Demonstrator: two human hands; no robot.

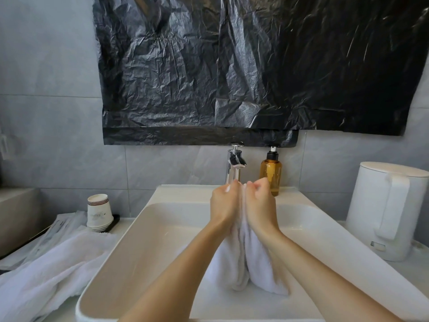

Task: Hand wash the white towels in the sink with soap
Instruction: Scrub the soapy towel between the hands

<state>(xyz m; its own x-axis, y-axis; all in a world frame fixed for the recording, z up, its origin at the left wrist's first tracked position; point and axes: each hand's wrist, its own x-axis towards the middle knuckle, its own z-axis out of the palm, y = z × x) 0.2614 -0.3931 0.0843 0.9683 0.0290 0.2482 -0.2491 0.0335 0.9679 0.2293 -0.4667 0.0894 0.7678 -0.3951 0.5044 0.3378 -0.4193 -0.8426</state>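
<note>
Black plastic sheet (232, 66), stacked paper cups (98, 211), white kettle (383, 210)

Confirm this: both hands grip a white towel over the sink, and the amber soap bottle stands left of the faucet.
Not quite. The head view shows the amber soap bottle standing right of the faucet, not left. The left hand and right hand do grip the white towel over the sink.
</note>
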